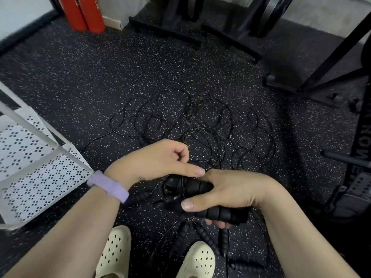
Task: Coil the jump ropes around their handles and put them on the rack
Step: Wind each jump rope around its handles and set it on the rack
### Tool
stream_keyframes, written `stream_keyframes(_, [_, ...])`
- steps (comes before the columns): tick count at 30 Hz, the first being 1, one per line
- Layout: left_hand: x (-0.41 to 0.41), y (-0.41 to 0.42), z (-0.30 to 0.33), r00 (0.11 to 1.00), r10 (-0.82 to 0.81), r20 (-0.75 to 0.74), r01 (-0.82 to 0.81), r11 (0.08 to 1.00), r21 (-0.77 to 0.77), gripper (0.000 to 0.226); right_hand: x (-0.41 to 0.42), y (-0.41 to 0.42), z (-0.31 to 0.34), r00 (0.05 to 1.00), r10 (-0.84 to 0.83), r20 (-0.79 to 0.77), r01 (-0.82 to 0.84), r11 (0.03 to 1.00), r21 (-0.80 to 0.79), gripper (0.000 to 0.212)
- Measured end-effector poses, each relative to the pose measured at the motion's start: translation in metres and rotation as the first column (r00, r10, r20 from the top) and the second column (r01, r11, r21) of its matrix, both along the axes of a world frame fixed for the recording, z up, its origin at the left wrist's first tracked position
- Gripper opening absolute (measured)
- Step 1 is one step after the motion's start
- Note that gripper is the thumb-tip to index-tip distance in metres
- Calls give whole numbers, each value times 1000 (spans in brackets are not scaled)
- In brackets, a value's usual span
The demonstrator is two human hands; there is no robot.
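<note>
My right hand [226,194] grips a pair of black ribbed jump rope handles [200,188] low in the middle of the view. My left hand [160,160] is just above and left of them, fingers curled and pinching a thin black cord that runs to the handles. A tangle of thin black ropes [192,125] lies on the speckled floor beyond my hands. More black ribbed handles [202,235] lie on the floor below my right hand. The white perforated metal rack [36,157] stands at the left edge.
Black gym machine frames [313,63] stand at the top and right. Red pads [86,13] lean at the top left. My two cream clogs [114,253] are at the bottom, near the loose handles. Open speckled floor lies between the rack and the ropes.
</note>
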State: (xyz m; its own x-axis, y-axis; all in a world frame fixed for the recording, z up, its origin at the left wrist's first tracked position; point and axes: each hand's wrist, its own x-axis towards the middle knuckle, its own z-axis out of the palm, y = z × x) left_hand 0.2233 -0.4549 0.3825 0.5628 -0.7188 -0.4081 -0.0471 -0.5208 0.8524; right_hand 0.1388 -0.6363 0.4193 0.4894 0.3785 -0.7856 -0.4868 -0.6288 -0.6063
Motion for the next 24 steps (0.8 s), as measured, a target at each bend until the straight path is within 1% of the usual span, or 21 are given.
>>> stream_keyframes(2, [1,2,-1,998,38,-44,-38,999,6,50,0,4,3,1000,-12,12,12,1000,0,75])
stream_keyframes(4, [1,2,-3,996,78,-31,-77,996,34,49,0,7,3,999,-19,35,20,1000,-23,84])
stream_keyframes(7, [2,0,-9,979,198,48,-202,974,105,51,1,9,2,998,-12,55,17,995,-96,95])
stream_keyframes(9, [-2,-5,-13,955,247,163,-269,954,130,50,2,11,1,998,-2,55,10,991,-135,98])
stream_keyframes(10, [-7,-8,-14,931,269,245,-305,945,121,50,2,12,1,998,15,62,-5,987,-163,96])
stream_keyframes(12, [-15,-16,-16,855,341,390,-387,921,42,51,1,12,-1,994,52,98,-28,972,-232,89])
stream_keyframes(14, [-20,-22,-16,774,436,459,-462,885,-61,52,1,10,-4,991,35,126,1,962,-274,84])
stream_keyframes(15, [-21,-24,-15,739,482,471,-492,863,-112,52,2,8,-4,992,0,123,33,965,-262,78])
stream_keyframes(16, [-21,-24,-14,710,525,470,-518,841,-157,52,2,6,-3,992,-41,117,67,971,-228,67])
stream_keyframes(18, [-20,-24,-11,687,580,438,-554,808,-202,53,3,2,0,986,-123,116,138,982,-132,45])
stream_keyframes(19, [-19,-23,-9,701,589,402,-567,802,-187,54,3,0,0,980,-157,123,169,981,-93,38])
stream_keyframes(20, [-17,-22,-9,733,585,347,-574,806,-144,55,3,-3,0,974,-183,130,193,979,-68,34])
stream_keyframes(22, [-15,-20,-7,818,552,159,-554,831,-36,59,2,-7,-3,969,-211,128,214,977,-7,32])
stream_keyframes(24, [-14,-18,-6,851,524,-45,-525,851,-18,63,1,-9,-7,970,-228,88,221,972,73,37])
